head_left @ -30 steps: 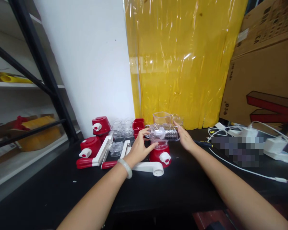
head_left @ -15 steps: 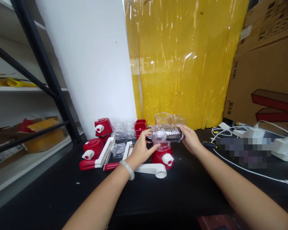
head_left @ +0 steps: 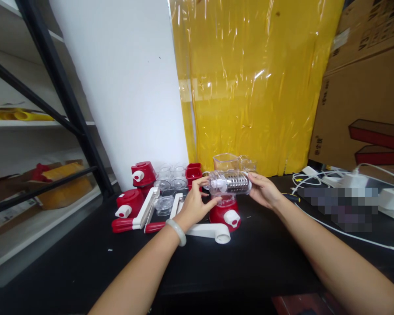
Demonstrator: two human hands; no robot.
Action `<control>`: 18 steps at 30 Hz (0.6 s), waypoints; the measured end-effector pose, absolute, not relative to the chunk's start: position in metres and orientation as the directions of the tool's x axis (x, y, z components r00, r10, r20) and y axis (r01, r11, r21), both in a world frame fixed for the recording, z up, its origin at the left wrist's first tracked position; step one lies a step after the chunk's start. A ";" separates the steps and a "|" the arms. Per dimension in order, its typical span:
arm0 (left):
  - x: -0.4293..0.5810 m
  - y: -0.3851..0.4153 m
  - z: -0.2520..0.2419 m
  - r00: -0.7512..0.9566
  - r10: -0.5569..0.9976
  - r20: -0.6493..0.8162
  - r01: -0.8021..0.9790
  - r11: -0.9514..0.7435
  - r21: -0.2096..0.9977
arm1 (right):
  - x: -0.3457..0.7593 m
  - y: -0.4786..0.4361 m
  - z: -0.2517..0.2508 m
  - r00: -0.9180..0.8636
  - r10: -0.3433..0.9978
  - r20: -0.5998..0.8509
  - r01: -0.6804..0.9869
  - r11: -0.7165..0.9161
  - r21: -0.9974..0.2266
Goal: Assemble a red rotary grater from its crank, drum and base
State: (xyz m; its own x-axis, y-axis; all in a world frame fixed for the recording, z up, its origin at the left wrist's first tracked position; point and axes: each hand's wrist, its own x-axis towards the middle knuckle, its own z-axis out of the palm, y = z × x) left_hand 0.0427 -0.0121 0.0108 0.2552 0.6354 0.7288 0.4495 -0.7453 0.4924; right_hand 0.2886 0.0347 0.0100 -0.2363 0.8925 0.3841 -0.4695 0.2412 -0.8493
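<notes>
Clear drum [head_left: 230, 183], long axis running 9 to 3 o'clock, hangs just above the red base [head_left: 225, 214], left hand [head_left: 195, 203] clamped on its 9 o'clock end, right hand [head_left: 264, 191] gripping the 3 o'clock end.

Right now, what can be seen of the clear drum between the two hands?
The drum is a clear plastic cylinder lying on its side, with a perforated metal grater inside and a white hub at its left end. The left hand pinches the left end, and the right hand grips the right end. It sits just above a red base with a white knob, on the black table. Whether drum and base are joined cannot be told.
</notes>
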 end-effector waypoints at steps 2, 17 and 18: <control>0.043 -0.012 0.011 0.255 0.634 0.730 0.446 -0.747 0.493 | 0.291 0.035 0.011 -0.283 0.873 0.397 -0.449 0.245 -0.859; 0.043 -0.006 0.006 0.246 0.620 0.745 0.427 -0.760 0.491 | 0.304 0.041 0.009 -0.368 0.845 0.388 -0.457 0.199 -0.867; 0.044 -0.006 0.006 0.247 0.620 0.745 0.430 -0.759 0.489 | 0.304 0.041 0.009 -0.377 0.842 0.386 -0.460 0.192 -0.867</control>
